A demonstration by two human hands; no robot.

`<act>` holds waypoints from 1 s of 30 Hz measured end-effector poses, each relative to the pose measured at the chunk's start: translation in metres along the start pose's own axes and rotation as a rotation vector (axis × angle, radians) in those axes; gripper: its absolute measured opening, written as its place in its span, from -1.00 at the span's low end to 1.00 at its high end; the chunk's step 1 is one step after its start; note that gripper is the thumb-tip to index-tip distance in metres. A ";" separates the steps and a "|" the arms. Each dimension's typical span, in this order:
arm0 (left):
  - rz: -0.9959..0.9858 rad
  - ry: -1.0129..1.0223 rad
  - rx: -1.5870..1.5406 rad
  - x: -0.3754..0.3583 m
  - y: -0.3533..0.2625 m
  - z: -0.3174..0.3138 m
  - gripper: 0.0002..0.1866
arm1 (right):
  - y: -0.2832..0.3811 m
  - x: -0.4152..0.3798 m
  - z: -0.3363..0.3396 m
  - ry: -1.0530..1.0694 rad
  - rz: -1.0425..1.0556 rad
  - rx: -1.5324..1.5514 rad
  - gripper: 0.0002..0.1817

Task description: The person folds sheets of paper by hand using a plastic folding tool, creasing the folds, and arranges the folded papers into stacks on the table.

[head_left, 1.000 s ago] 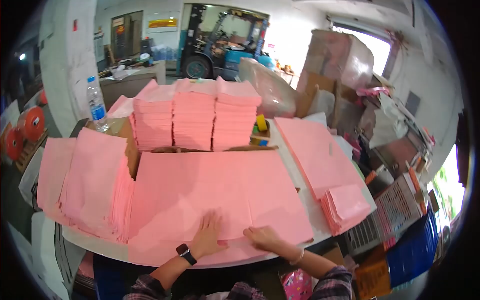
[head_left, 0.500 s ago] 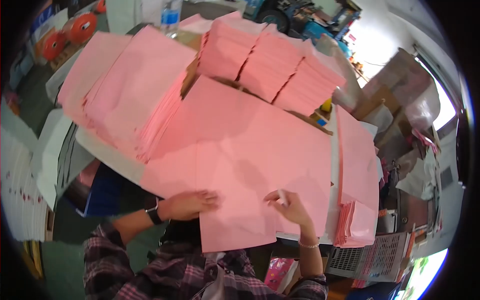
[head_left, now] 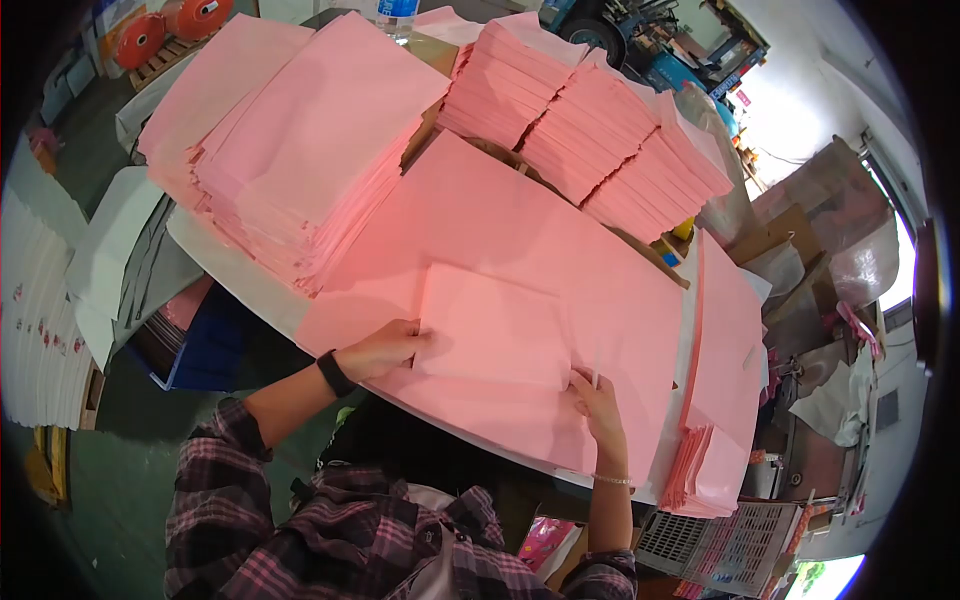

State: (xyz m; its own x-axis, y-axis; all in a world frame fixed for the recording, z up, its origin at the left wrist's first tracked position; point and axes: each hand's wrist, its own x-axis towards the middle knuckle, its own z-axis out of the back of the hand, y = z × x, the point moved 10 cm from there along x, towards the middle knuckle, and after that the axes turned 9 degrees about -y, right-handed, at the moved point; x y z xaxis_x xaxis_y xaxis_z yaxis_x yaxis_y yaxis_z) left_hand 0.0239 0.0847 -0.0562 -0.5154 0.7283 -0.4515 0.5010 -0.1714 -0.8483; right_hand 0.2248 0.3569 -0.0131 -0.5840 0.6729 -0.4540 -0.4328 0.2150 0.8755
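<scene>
A folded pink sheet [head_left: 495, 325] lies over the large pink paper [head_left: 610, 300] on the table. At its left edge, my left hand [head_left: 392, 345] has its fingers closed on the sheet. My right hand [head_left: 594, 396] pinches the lower right corner, and a small white stick-like tool [head_left: 597, 366] shows between its fingers. A tall pile of pink sheets [head_left: 320, 130] stands beyond my left hand. Farther back are bundled pink stacks [head_left: 590, 125].
Along the table's right side lie long pink sheets [head_left: 725, 330], with a small folded stack [head_left: 705, 470] at the near end. A grey crate [head_left: 720, 545] sits below right, a blue box [head_left: 205, 345] below left. A bottle [head_left: 397, 15] stands at the back.
The long sheet that hung over the near table edge is now a shorter folded piece farther in. Both hands have moved onto its sides, and the view has shifted.
</scene>
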 end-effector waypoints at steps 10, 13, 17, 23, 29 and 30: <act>-0.065 -0.098 0.105 0.012 -0.012 0.014 -0.77 | 0.010 0.013 -0.009 -0.230 0.156 -0.295 -0.77; -0.164 -0.162 0.269 0.007 -0.029 0.023 -0.73 | 0.010 0.015 -0.009 -0.236 0.146 -0.315 -0.76; -0.355 -0.240 0.577 -0.008 -0.066 0.025 -0.65 | 0.012 0.015 -0.009 -0.236 0.159 -0.346 -0.78; -0.562 -0.291 0.806 -0.011 -0.084 0.025 -0.54 | 0.016 0.014 -0.011 -0.248 0.170 -0.343 -0.78; -0.496 -0.269 0.813 -0.010 -0.083 0.025 -0.49 | 0.019 0.014 -0.013 -0.235 0.162 -0.346 -0.77; -0.462 -0.259 0.826 -0.010 -0.082 0.024 -0.47 | 0.018 0.016 -0.013 -0.233 0.160 -0.360 -0.77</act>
State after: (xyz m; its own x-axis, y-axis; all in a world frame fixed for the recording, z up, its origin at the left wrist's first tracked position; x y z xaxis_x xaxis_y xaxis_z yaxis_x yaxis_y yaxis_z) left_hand -0.0290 0.0755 0.0109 -0.7242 0.6895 0.0109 -0.3819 -0.3879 -0.8389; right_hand 0.1990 0.3623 -0.0063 -0.5108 0.8278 -0.2321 -0.5850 -0.1369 0.7994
